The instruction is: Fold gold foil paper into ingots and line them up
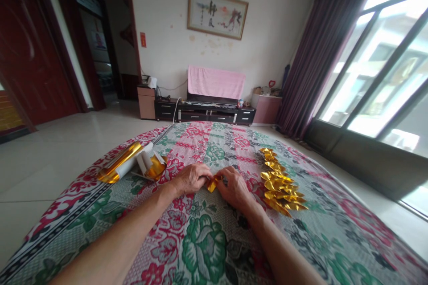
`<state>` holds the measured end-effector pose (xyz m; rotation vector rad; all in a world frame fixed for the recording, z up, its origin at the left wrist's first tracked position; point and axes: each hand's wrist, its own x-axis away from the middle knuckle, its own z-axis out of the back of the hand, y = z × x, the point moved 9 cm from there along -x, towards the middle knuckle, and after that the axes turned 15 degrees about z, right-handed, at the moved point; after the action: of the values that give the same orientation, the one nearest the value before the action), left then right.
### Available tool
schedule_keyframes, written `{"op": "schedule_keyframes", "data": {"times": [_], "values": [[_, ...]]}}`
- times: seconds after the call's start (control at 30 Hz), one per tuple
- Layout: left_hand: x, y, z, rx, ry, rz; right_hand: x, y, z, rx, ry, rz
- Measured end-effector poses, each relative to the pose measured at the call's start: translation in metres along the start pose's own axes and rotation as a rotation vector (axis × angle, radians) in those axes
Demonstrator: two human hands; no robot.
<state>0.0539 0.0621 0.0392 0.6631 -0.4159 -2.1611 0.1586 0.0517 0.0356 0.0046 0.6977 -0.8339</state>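
Note:
A small piece of gold foil paper (211,185) is pinched between my two hands over the middle of the table. My left hand (194,179) grips its left side with closed fingers. On the other side, my right hand (234,187) has its fingers closed on the same foil. To the right lie several folded gold foil pieces (279,182), pointed at the ends and set in rows. At the left are a gold foil roll or stack of sheets (122,162) and some gold and white paper (154,165) in a small holder.
A patterned red, green and white cloth (203,245) covers the round-edged table. Beyond it stands a low black cabinet (214,113) with a pink towel (216,81) over what sits on it. A purple curtain (310,58) hangs by the window at right.

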Motion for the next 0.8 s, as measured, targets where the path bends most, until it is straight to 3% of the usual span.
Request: {"op": "schedule_keyframes", "data": {"times": [0.37,0.67,0.8], "values": [[0.000,-0.006,0.003,0.087,0.027,-0.013,0.000,-0.002,0.004,0.022,0.010,-0.030],[-0.001,-0.016,0.005,0.060,0.085,0.116,0.001,-0.018,0.006,0.000,0.031,0.128],[-0.001,-0.010,0.004,0.056,0.069,0.053,0.001,-0.025,0.001,-0.026,-0.015,0.199]]}}
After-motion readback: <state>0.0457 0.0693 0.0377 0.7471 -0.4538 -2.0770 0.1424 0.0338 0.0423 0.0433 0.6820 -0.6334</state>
